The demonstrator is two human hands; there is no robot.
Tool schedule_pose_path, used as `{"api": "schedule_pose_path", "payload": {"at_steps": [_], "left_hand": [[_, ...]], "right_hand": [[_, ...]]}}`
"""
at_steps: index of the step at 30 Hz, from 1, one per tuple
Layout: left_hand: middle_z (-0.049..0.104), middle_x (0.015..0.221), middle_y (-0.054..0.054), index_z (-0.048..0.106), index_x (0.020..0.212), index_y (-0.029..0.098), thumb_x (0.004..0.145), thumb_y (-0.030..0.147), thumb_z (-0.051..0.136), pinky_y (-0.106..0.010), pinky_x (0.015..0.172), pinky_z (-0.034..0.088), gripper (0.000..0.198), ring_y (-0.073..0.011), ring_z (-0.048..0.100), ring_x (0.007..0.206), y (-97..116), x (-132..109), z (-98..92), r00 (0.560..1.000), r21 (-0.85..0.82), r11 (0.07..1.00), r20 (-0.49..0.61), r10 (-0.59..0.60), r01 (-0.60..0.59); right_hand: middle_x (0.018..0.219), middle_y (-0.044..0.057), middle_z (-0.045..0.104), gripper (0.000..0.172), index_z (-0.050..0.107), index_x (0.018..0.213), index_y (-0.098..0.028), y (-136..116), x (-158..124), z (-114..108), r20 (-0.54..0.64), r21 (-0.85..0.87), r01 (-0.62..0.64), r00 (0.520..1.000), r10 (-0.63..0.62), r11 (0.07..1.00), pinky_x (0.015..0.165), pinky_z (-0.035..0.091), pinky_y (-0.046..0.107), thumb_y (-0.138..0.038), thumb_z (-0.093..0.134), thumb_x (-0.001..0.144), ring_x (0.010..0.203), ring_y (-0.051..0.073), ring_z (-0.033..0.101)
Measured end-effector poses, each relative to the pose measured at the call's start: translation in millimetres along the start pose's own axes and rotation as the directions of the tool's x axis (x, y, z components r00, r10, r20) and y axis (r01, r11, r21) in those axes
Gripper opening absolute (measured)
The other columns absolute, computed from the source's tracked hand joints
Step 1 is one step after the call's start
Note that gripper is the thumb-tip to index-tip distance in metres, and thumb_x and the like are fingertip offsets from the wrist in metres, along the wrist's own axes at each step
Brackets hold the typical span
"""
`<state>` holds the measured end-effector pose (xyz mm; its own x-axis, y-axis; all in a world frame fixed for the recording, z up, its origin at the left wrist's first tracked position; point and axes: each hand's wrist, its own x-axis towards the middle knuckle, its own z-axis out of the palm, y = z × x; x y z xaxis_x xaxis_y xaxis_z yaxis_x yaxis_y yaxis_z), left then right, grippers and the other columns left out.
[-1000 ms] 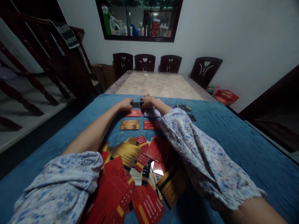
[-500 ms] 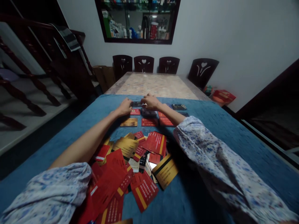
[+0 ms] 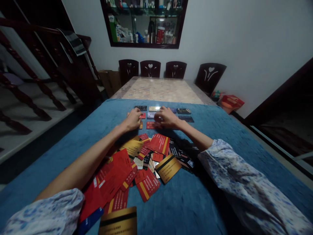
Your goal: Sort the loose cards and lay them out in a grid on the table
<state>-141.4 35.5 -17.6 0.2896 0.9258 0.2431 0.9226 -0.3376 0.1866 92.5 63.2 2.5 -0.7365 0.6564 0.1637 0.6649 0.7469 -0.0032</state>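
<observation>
Rows of cards lie on the blue cloth ahead of me. My left hand [image 3: 133,119] rests at their left side, fingers bent and spread around a red card [image 3: 143,115], above a partly hidden gold card [image 3: 141,125]. Over the middle cards is my right hand [image 3: 166,117], its fingers bent, apart and slightly blurred. Its fingertips are by a pale purple card [image 3: 150,115], just above a red card [image 3: 150,125]. Neither hand shows a card lifted. Between my forearms lies a loose pile of red, gold and black cards, with a red card [image 3: 160,143] on top.
A black card [image 3: 141,108] and a patterned dark card [image 3: 184,111] end the far row. One gold card [image 3: 118,222] lies close to me. Beyond the blue cloth [image 3: 190,202] are the bare tabletop [image 3: 156,89] and several dark chairs [image 3: 176,69].
Both hands have drawn back from the far row to the nearer cards, uncovering a pale card there. My right forearm has shifted right, revealing black cards beside the pile. The view has tilted slightly.
</observation>
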Motion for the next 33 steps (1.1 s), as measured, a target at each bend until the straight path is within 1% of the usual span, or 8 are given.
{"api": "schedule_pose_path", "payload": {"at_steps": [2,7,14,18,21,24,29,33], "left_hand": [[0.057,0.129,-0.014,0.07,0.114,0.015,0.085,0.022,0.053,-0.047,0.106,0.046,0.034,-0.0309,0.054,0.124,6.3,-7.6,-1.1,1.0,-0.009,1.0,-0.007,0.01,-0.01],[0.058,0.128,-0.014,0.07,0.117,0.017,0.087,0.016,0.051,-0.05,0.103,0.047,0.036,-0.0307,0.054,0.123,28.7,-23.9,-4.8,1.0,0.011,1.0,-0.014,0.012,-0.012],[0.06,0.123,-0.016,0.073,0.107,0.016,0.087,0.013,0.05,-0.05,0.099,0.049,0.031,-0.0308,0.057,0.116,65.1,-45.3,-10.1,0.997,0.026,0.997,0.002,0.074,-0.074],[0.059,0.126,-0.016,0.072,0.109,0.016,0.087,0.012,0.051,-0.05,0.099,0.049,0.03,-0.0302,0.054,0.119,83.6,-59.3,-8.2,0.991,0.032,0.991,0.01,0.13,-0.131],[0.061,0.121,-0.016,0.071,0.107,0.017,0.089,0.014,0.05,-0.051,0.099,0.048,0.028,-0.0298,0.055,0.116,97.1,-70.1,-6.9,0.988,0.036,0.988,0.04,0.152,-0.153],[0.061,0.118,-0.016,0.071,0.102,0.016,0.092,0.018,0.048,-0.052,0.098,0.046,0.026,-0.0301,0.055,0.113,108.7,-79.5,-7.1,0.984,0.046,0.984,0.056,0.172,-0.174],[0.064,0.11,-0.015,0.071,0.104,0.017,0.092,0.02,0.048,-0.048,0.093,0.046,0.026,-0.0284,0.058,0.107,121.7,-89.1,-9.2,0.975,0.039,0.977,0.081,0.207,-0.21],[0.065,0.106,-0.015,0.072,0.101,0.017,0.091,0.022,0.05,-0.049,0.093,0.045,0.025,-0.0293,0.058,0.105,125.7,-90.8,-9.4,0.972,0.052,0.975,0.112,0.207,-0.214]], "right_hand": [[0.107,0.012,0.07,0.017,0.074,0.097,-0.019,0.1,-11.6,1.2,-0.017,0.01,0.017,1.0,-0.017,1.0,0.076,0.027,0.034,-0.025,0.061,0.089,0.105,0.028,0.047],[0.105,0.011,0.071,0.018,0.074,0.097,-0.02,-2.2,-37.9,0.9,-0.048,0.031,0.026,0.999,-0.024,0.999,0.078,0.029,0.035,-0.021,0.057,0.091,0.106,0.028,0.048],[0.105,0.011,0.071,0.019,0.076,0.1,-0.022,-8.0,-69.5,3.8,-0.097,0.06,0.1,0.991,-0.093,0.993,0.086,0.036,0.04,-0.027,0.058,0.095,0.107,0.028,0.05],[0.112,0.011,0.071,0.022,0.075,0.108,-0.025,-12.4,-84.8,10.2,-0.13,0.098,0.165,0.98,-0.152,0.981,0.091,0.039,0.043,-0.033,0.058,0.097,0.109,0.029,0.051],[0.121,0.01,0.071,0.027,0.074,0.116,-0.026,-17.1,-94.8,14.3,-0.134,0.153,0.211,0.972,-0.192,0.965,0.095,0.041,0.045,-0.032,0.054,0.099,0.112,0.028,0.051],[0.131,0.01,0.069,0.035,0.071,0.126,-0.025,-21.3,-102.4,17.3,-0.12,0.206,0.245,0.967,-0.224,0.947,0.099,0.042,0.047,-0.024,0.052,0.097,0.115,0.028,0.05],[0.146,0.008,0.061,0.059,0.062,0.141,-0.027,-24.7,-108.3,20.9,-0.032,0.223,0.252,0.967,-0.251,0.942,0.104,0.04,0.052,-0.01,0.055,0.085,0.129,0.031,0.045],[0.146,0.009,0.061,0.056,0.06,0.143,-0.026,-25.1,-109.8,20.0,-0.001,0.182,0.243,0.969,-0.247,0.953,0.101,0.039,0.053,-0.015,0.055,0.088,0.131,0.033,0.045]]}}
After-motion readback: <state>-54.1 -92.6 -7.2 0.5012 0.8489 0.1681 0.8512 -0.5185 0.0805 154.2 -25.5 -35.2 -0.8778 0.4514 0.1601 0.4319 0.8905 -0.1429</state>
